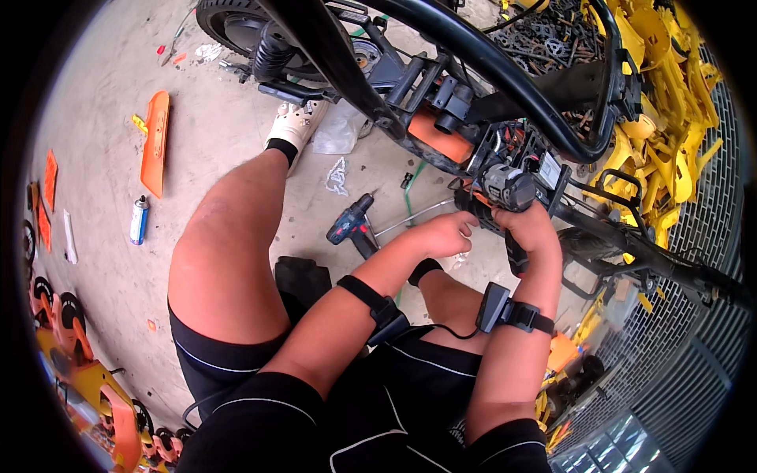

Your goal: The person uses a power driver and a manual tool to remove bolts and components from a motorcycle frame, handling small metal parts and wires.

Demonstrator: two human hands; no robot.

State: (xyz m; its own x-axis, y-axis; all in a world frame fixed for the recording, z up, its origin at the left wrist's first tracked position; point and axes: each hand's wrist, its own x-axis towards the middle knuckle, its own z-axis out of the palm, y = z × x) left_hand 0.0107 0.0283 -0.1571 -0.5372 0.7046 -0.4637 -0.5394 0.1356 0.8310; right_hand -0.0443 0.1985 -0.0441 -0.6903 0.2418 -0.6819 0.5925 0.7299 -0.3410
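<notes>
Head view, right hand (538, 229): my fingers grasp a grey-and-black power tool (509, 188) at the near edge of the black frame (473, 49).
Left hand (445, 234): fingers loosely curled just beside; I cannot tell whether they pinch anything small.
Slip risk: if the tool skids, I think it could nick exposed wiring (514, 142) or my left fingers.
Hidden: the tool's tip; the wheel (225, 27) is cut off.
</notes>
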